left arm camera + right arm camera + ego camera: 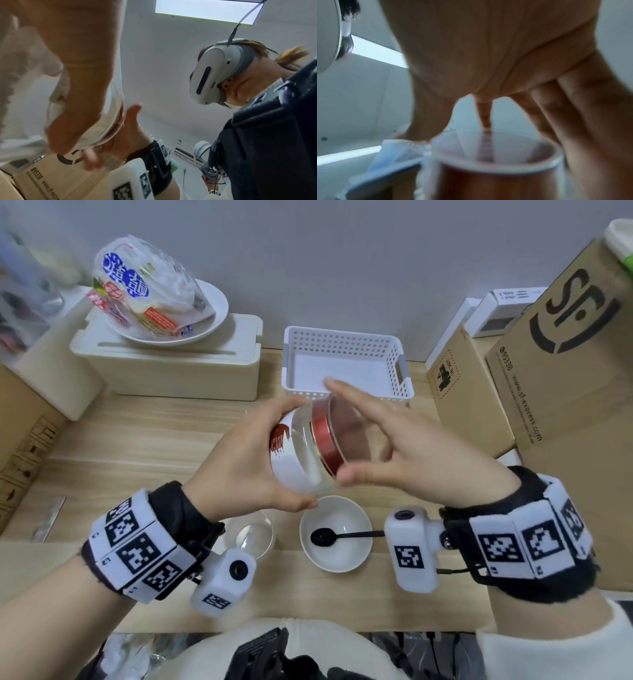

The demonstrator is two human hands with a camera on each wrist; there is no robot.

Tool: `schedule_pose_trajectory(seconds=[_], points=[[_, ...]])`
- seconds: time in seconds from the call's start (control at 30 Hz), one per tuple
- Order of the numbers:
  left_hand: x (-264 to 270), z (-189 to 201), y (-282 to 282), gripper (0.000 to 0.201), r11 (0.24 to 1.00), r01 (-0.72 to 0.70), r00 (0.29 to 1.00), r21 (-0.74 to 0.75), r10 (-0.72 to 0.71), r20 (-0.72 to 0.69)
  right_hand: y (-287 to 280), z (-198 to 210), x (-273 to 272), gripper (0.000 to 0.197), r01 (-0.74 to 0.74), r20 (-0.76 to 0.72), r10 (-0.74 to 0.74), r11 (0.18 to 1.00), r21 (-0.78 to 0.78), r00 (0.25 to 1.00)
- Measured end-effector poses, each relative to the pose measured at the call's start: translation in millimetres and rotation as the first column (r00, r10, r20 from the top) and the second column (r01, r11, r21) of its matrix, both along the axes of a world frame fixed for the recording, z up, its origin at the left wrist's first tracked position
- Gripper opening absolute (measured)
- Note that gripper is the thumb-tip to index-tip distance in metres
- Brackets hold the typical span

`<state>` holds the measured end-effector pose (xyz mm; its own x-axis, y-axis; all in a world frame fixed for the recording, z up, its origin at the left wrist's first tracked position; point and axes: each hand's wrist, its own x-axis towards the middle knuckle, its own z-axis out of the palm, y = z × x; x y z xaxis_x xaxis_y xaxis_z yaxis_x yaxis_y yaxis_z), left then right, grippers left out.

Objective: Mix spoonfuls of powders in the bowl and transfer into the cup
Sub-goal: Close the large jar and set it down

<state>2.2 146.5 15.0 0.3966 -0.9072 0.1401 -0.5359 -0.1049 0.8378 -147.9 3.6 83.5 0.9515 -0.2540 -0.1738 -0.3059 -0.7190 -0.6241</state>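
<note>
Your left hand grips the clear jar, fingers and thumb curled around its body, holding it tilted above the desk near the front edge. Your right hand has its fingers spread around the red lid, thumb at the lower rim; the grip is loose. Below, the white bowl holds the black spoon, beside the clear cup.
</note>
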Motion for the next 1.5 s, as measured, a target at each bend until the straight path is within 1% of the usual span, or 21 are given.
schedule_pose_trajectory(seconds=[0.07, 0.13, 0.23, 0.3, 0.33, 0.37, 0.47, 0.57, 0.63, 0.7, 0.77, 0.9, 0.93, 1.0, 1.07, 1.13, 1.23, 1.27, 1.33, 1.4, 1.5], points=[[0, 0, 2, 0.104, 1.0, 0.004, 1.0, 0.006, -0.004, -0.005, -2, 1, -2, 0.083, 0.11, -0.002, -0.11, 0.994, -0.009, 0.994], [1, 0, 3, 0.103, 1.0, 0.014, 1.0, 0.007, -0.014, -0.006, -7, 1, -6, 0.089, 0.109, -0.006, -0.109, 0.992, -0.061, 0.994], [2, 0, 3, 0.105, 0.999, 0.036, 0.999, 0.023, -0.037, 0.039, -3, 0, -6, 0.098, -0.092, 0.019, 0.092, 0.996, 0.007, 0.996], [2, -1, 3, 0.105, 0.998, 0.059, 0.997, 0.024, -0.06, 0.048, 0, -5, -5, 0.076, -0.15, 0.05, 0.15, 0.989, -0.006, 0.987], [1, -1, 3, 0.105, 0.997, 0.071, 0.996, 0.023, -0.072, 0.05, -1, -6, -3, 0.063, -0.104, 0.077, 0.104, 0.995, -0.007, 0.992], [1, -1, 3, 0.103, 0.996, 0.081, 0.996, 0.023, -0.082, 0.043, -5, -6, -2, 0.063, -0.03, 0.111, 0.028, 0.999, 0.012, 0.993], [0, 0, 2, 0.099, 0.996, 0.094, 0.996, 0.013, -0.094, 0.007, -11, -3, -7, 0.085, 0.045, 0.077, -0.044, 0.999, -0.007, 0.996], [1, 5, 0, 0.096, 0.992, 0.127, 0.992, 0.002, -0.127, -0.022, -3, -4, -10, 0.092, -0.143, 0.021, 0.143, 0.99, 0.017, 0.99], [2, 7, -2, 0.092, 0.987, 0.162, 0.986, 0.006, -0.162, -0.027, -3, -7, -8, 0.077, -0.127, 0.02, 0.126, 0.99, 0.062, 0.992], [1, 6, -3, 0.091, 0.981, 0.193, 0.981, 0.018, -0.193, -0.008, -6, -7, -8, 0.057, 0.014, 0.066, -0.02, 0.995, 0.097, 0.998], [1, 5, -4, 0.095, 0.977, 0.211, 0.977, 0.03, -0.21, -0.028, -12, -7, -12, 0.068, 0.056, 0.06, -0.059, 0.997, 0.058, 0.996], [4, 7, -5, 0.096, 0.979, 0.201, 0.975, 0.035, -0.197, -0.098, -9, -9, -16, 0.095, -0.175, 0.05, 0.175, 0.984, -0.018, 0.983], [4, 7, -7, 0.096, 0.978, 0.204, 0.975, 0.037, -0.199, -0.096, -9, -11, -15, 0.091, -0.155, 0.079, 0.158, 0.987, -0.044, 0.984], [3, 8, -9, 0.097, 0.973, 0.224, 0.973, 0.048, -0.221, -0.07, -8, -13, -11, 0.072, 0.026, 0.169, -0.016, 0.998, -0.061, 0.986], [2, 7, -11, 0.097, 0.967, 0.25, 0.967, 0.046, -0.246, -0.069, -9, -11, -11, 0.072, 0.188, 0.214, -0.172, 0.981, -0.055, 0.962], [4, 6, -13, 0.099, 0.968, 0.248, 0.967, 0.044, -0.245, -0.077, -11, -10, -13, 0.077, 0.109, 0.201, -0.1, 0.994, -0.033, 0.974], [6, 6, -15, 0.101, 0.973, 0.225, 0.97, 0.049, -0.22, -0.101, -9, -8, -18, 0.088, -0.171, 0.133, 0.177, 0.984, -0.053, 0.975], [6, 7, -17, 0.1, 0.973, 0.225, 0.971, 0.054, -0.219, -0.099, -8, -8, -17, 0.083, -0.154, 0.124, 0.162, 0.986, -0.07, 0.979], [3, 5, -19, 0.098, 0.968, 0.24, 0.969, 0.068, -0.234, -0.083, -5, -6, -13, 0.073, 0.024, 0.116, -0.015, 0.996, -0.081, 0.993], [0, 4, -21, 0.098, 0.965, 0.249, 0.966, 0.08, -0.243, -0.085, -3, -4, -12, 0.075, 0.139, 0.073, -0.131, 0.984, -0.116, 0.989], [2, 4, -22, 0.102, 0.963, 0.257, 0.962, 0.079, -0.248, -0.111, -6, -5, -17, 0.083, 0.064, 0.027, -0.063, 0.997, -0.042, 0.998]])
